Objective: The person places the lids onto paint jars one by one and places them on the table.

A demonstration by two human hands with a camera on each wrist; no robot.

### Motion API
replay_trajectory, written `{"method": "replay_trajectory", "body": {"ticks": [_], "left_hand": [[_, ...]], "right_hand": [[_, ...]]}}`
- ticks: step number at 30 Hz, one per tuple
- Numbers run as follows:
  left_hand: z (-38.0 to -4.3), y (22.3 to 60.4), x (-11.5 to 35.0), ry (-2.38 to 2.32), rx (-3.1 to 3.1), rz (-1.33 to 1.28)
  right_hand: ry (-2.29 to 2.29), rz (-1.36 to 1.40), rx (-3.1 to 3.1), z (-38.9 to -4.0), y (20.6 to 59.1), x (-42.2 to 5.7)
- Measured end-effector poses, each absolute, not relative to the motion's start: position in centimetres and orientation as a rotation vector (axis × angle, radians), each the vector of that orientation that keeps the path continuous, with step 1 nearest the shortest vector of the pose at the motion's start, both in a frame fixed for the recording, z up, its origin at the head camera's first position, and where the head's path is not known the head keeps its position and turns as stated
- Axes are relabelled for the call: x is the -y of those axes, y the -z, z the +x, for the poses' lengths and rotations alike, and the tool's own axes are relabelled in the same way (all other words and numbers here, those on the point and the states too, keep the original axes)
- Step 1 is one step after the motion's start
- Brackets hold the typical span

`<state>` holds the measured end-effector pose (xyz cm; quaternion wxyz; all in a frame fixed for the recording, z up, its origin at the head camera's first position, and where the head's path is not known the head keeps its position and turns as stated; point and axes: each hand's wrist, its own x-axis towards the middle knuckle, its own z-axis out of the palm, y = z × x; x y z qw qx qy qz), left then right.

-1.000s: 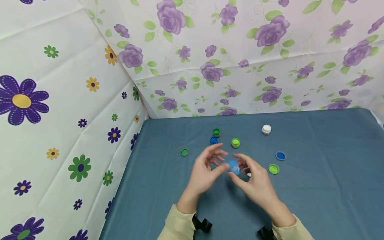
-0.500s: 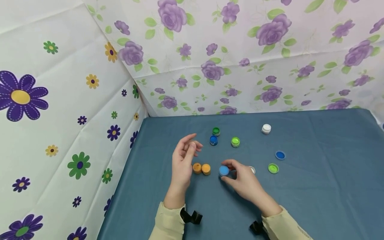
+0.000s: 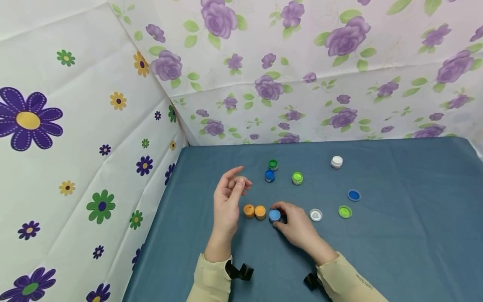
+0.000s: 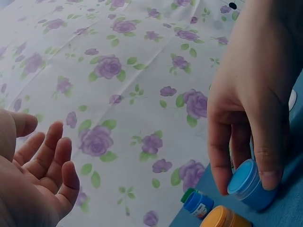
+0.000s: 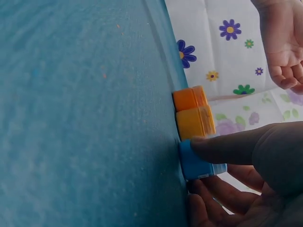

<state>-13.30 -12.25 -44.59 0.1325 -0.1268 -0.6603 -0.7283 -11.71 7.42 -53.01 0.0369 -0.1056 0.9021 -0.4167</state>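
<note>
My right hand [image 3: 296, 223] has a small light-blue round plastic jar [image 3: 274, 215] pinched between the thumb on its near side and the curled fingers on its far side, down at the blue cloth [image 3: 407, 243] that covers the table. That jar sits at the right end of a short row, just beside a yellow-orange round plastic jar [image 3: 260, 212]; I can't tell whether the two touch. Left of that, close against it, stands a deeper orange round jar [image 3: 248, 211]. My left hand [image 3: 227, 201] is raised to the left of the row, its fingers loosely bent and holding nothing; my left wrist feed shows the fingers apart from the thumb. Farther back I see a dark green jar [image 3: 273, 164] right behind a dark blue jar [image 3: 269, 175], with a lime-green jar [image 3: 297, 178] to their right and a white jar [image 3: 337, 162] well apart from them. Right of my pinching hand lie three flat round lids: a white lid [image 3: 316, 215] nearest, then a lime-green lid [image 3: 345, 212], and a blue-centred lid [image 3: 354, 195] just behind the lime-green one.
</note>
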Motion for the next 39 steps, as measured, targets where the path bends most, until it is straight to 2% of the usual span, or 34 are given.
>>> {"method": "replay_trajectory", "body": {"ticks": [26,39], "left_hand": [[-13.8,44.8,13.2,2.115,1.887,-0.289],[-14.2,45.0,13.4,2.114,1.924,-0.262]], "right_hand": [[1.306,-0.33,-2.745,-12.0,53.5,-7.4],[1.338,-0.404,-2.669,-11.1,52.6,-8.8]]}}
